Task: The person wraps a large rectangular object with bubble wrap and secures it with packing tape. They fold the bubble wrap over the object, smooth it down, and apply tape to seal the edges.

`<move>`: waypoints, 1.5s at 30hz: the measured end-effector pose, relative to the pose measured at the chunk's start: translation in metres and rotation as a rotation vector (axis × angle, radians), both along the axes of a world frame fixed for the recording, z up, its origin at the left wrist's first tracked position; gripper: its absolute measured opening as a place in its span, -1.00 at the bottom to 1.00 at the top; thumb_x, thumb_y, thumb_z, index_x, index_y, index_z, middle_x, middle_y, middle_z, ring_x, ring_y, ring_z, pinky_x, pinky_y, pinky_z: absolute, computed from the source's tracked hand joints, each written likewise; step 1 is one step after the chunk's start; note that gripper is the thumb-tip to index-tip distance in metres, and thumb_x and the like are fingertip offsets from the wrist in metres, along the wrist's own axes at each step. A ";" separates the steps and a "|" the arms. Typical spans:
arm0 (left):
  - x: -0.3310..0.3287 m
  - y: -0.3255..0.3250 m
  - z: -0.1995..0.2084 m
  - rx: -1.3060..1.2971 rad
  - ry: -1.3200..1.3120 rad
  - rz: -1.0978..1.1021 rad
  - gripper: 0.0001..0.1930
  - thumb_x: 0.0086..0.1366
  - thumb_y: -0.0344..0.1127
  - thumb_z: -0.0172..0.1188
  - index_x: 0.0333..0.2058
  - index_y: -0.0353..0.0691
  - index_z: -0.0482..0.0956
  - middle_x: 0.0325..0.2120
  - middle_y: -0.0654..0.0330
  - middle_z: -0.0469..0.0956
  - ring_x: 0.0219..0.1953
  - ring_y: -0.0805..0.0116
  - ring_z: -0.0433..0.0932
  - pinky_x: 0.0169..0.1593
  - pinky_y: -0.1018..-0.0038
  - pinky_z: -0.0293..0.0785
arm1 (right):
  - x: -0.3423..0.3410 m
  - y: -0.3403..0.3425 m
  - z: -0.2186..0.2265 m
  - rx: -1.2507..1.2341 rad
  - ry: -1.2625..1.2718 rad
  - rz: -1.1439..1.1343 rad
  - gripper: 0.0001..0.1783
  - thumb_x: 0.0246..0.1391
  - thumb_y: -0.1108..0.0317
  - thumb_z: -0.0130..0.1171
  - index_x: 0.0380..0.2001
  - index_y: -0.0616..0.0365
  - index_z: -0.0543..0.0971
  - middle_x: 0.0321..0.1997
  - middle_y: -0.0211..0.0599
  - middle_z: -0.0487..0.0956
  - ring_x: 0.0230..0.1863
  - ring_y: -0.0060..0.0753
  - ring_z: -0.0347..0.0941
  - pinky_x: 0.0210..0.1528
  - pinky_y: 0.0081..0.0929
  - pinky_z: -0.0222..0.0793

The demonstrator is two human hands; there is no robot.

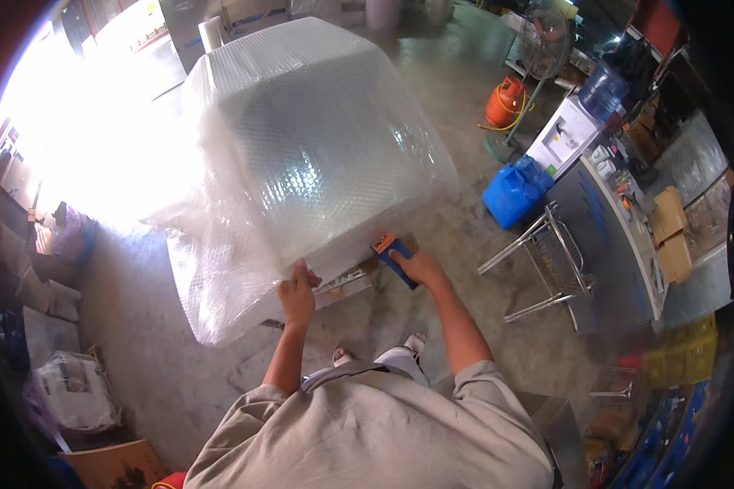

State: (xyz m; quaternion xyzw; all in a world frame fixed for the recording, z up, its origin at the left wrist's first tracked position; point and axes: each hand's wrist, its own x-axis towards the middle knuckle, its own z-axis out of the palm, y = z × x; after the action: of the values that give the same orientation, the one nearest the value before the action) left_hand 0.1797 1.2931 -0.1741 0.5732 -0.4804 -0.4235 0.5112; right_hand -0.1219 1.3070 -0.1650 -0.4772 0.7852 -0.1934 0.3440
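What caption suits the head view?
Left hand at a bubble-wrapped object; right hand holding a blue and orange item.

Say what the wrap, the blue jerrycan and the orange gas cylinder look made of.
Wrap: clear, glossy film, apparently plastic, dimpled, with bright glints. Blue jerrycan: probably smooth moulded plastic, by its rounded edges. Orange cylinder: likely painted metal, by its even colour.

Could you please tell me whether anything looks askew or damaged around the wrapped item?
The clear plastic bubble-wrap sheet looks uneven: beyond the person's bare left hand, its front-left part hangs loose and creased, while it lies smoother over the top. No tear or spill stands out, though the far left is washed out.
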 end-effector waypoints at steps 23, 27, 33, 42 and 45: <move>0.016 -0.006 0.002 -0.130 -0.242 -0.184 -0.42 0.56 -0.08 -0.03 -0.58 -0.36 0.61 -0.68 0.07 0.57 -0.56 0.20 0.60 -0.34 0.26 0.47 | 0.124 0.019 0.048 -0.307 -0.671 -0.110 -0.37 0.28 -0.17 0.22 -0.53 0.24 0.64 -0.61 -0.37 0.57 -0.62 -0.53 0.51 -0.55 -0.48 0.40; 0.016 -0.004 -0.004 -0.136 -0.283 -0.191 -0.42 0.57 -0.09 -0.03 -0.61 -0.35 0.60 -0.71 0.06 0.54 -0.60 0.18 0.59 -0.35 0.25 0.47 | 0.125 0.025 0.038 -0.292 -0.655 -0.090 -0.37 0.30 -0.17 0.19 -0.50 0.27 0.65 -0.60 -0.34 0.59 -0.61 -0.51 0.51 -0.53 -0.47 0.40; 0.023 -0.010 -0.009 -0.110 -0.321 -0.214 -0.39 0.56 -0.06 -0.04 -0.62 -0.35 0.60 -0.74 0.07 0.53 -0.60 0.18 0.60 -0.35 0.23 0.48 | 0.131 0.025 0.011 -0.487 -0.497 -0.096 -0.32 0.28 -0.21 0.21 -0.61 0.24 0.61 -0.65 -0.41 0.54 -0.58 -0.57 0.46 -0.51 -0.45 0.35; 0.028 -0.015 -0.003 -0.063 -0.302 -0.252 -0.35 0.58 0.00 -0.08 -0.60 -0.38 0.58 -0.72 0.11 0.53 -0.60 0.32 0.56 -0.38 0.35 0.49 | 0.138 0.025 -0.061 -0.500 -0.498 -0.155 -0.31 0.27 -0.21 0.21 -0.56 0.30 0.63 -0.64 -0.38 0.55 -0.54 -0.52 0.47 -0.46 -0.41 0.35; 0.021 -0.015 0.001 -0.047 -0.279 -0.266 -0.34 0.57 0.04 -0.08 -0.59 -0.37 0.59 -0.72 0.12 0.54 -0.60 0.32 0.57 -0.38 0.35 0.50 | 0.137 0.016 -0.128 -0.430 -0.479 -0.195 -0.32 0.28 -0.19 0.22 -0.54 0.32 0.64 -0.63 -0.37 0.55 -0.53 -0.50 0.48 -0.45 -0.41 0.35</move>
State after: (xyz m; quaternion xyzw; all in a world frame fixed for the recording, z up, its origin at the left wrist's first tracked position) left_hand 0.2011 1.2783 -0.1729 0.5458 -0.6278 -0.3923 0.3925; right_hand 0.0147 1.3227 -0.2932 -0.4026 0.6651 -0.4934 0.3900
